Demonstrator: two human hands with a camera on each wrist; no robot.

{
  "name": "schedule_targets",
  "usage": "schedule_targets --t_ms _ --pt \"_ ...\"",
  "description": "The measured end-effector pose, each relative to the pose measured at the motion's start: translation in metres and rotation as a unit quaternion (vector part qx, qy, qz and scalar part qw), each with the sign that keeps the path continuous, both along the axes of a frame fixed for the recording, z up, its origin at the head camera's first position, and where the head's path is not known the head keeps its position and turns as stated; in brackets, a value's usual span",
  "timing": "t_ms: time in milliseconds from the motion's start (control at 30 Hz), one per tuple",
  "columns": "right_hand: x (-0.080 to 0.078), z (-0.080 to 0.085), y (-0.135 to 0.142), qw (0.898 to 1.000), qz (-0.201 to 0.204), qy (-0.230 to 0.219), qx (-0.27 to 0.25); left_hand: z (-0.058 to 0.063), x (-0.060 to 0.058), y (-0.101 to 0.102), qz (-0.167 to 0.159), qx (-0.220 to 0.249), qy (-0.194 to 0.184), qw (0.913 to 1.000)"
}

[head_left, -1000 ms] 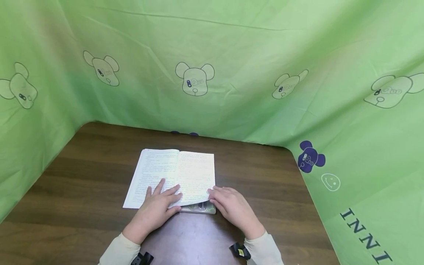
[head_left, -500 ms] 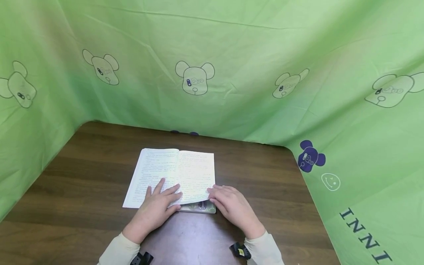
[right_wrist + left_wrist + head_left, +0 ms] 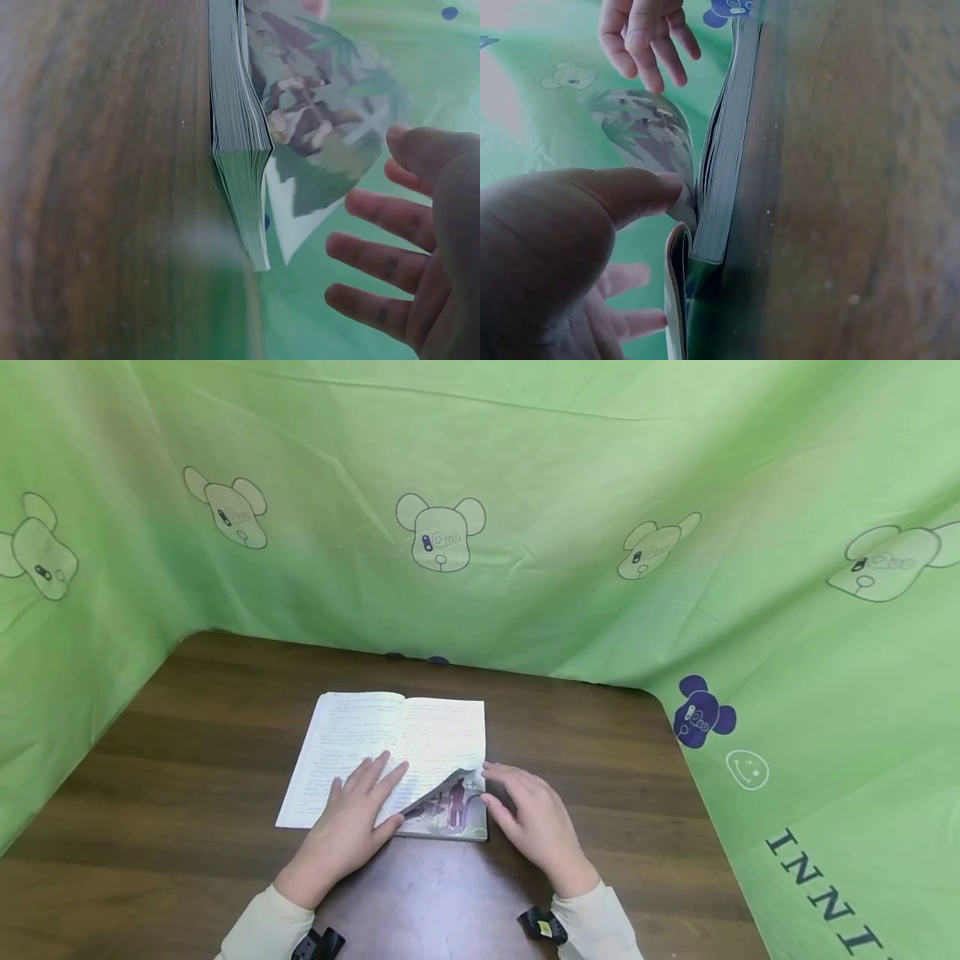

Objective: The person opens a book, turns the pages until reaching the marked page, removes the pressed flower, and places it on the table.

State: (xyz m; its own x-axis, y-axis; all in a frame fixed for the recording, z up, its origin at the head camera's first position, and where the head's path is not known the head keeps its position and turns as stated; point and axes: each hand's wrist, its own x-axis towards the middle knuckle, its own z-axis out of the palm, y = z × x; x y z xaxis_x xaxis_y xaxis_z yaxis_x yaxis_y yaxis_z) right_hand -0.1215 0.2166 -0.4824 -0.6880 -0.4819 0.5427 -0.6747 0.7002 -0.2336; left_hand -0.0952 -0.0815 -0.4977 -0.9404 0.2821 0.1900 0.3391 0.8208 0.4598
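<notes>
Right grip (image 3: 536, 822) is beside the book's (image 3: 405, 743) right edge.

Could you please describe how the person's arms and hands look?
Pale cream sleeves reach the wrists. The left hand and right hand are ungloved. A black device sits at the left wrist; a second black device with a yellow patch sits at the right.

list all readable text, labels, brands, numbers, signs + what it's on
"INNI" on the green cloth, lower right; possibly cut off.
Bear outlines: lettering too small to read for sure.
Purple bear: same.
Open book: page print too small to read.
Yellow patch on right-wrist device: nothing readable.
</notes>
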Motion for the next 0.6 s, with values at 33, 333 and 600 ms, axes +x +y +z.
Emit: schedule_targets --t_ms 33,333,600 --pt "0.0 0.0 0.0 1.0 -0.003 -0.002 -0.003 0.001 0.0 0.0 0.003 0.007 0.004 1.0" --pt "0.0 0.001 -0.001 0.996 0.035 -0.056 0.054 0.004 -0.003 -0.007 0.02 0.022 0.072 0.9969" --pt "0.007 -0.003 -0.003 0.973 0.067 -0.185 0.118 0.004 -0.005 -0.014 0.041 0.015 0.135 0.9898"
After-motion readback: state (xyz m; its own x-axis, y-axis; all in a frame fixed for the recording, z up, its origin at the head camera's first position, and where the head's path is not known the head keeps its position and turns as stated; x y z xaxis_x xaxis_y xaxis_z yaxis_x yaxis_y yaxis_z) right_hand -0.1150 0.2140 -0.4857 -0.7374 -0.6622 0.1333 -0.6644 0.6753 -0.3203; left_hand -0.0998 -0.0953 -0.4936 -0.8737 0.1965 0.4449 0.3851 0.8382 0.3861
